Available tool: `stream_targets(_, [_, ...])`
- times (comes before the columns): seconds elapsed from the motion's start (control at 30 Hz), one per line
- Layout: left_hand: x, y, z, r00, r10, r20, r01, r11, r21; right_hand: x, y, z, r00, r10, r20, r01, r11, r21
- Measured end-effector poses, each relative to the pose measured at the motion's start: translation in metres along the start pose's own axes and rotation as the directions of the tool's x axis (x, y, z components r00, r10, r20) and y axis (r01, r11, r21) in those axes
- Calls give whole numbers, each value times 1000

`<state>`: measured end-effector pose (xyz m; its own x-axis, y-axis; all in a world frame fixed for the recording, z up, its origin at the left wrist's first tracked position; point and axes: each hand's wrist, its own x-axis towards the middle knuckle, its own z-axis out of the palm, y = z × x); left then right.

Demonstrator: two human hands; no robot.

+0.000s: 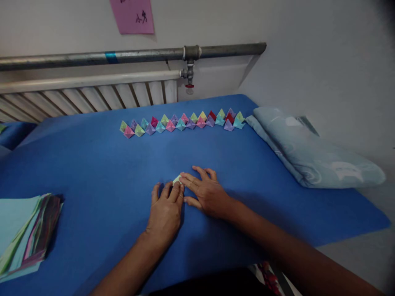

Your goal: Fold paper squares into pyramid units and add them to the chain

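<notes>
A small pale green folded paper (177, 179) lies on the blue sheet (92, 164), mostly covered by both hands. My left hand (165, 209) lies flat with fingers stretched out, fingertips pressing on the paper. My right hand (205, 191) also lies flat, fingers spread, its index finger across the paper's top edge. Farther back, a double row of several small folded paper shapes (182, 121) in pink, green, purple, blue and red stands in a line.
A stack of coloured paper sheets (21, 234) sits at the left edge. A light blue pillow (311, 152) lies at the right. Behind the bed run a radiator (92, 96) and a metal pipe (132, 55) with a valve. A pink note (132, 16) hangs on the wall.
</notes>
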<state>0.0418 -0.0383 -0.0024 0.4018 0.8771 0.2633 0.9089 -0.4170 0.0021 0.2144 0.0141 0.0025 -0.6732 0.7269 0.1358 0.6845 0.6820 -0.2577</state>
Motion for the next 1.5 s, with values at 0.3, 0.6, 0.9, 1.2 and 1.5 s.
stream_targets(0.3, [-25, 1, -7, 989, -140, 42, 139, 990, 39, 3, 0, -4, 996, 20, 92, -20, 1000, 5])
stream_targets(0.6, [-5, 4, 2, 999, -16, -46, 14, 998, -56, 3, -1, -4, 996, 5, 84, -6, 1000, 5])
stream_targets(0.9, [-4, 5, -2, 999, -23, 48, 24, 1000, -17, -15, 10, -1, 998, 8, 64, -1, 993, -114])
stream_targets(1.2, [10, -5, -8, 998, 47, 51, -45, 999, -27, -42, 21, -18, 991, 77, 110, -59, 985, -161])
stream_targets(1.5, [48, -32, -14, 962, 134, 237, -92, 980, -178, -52, 28, -13, 979, 183, -88, -187, 982, -33])
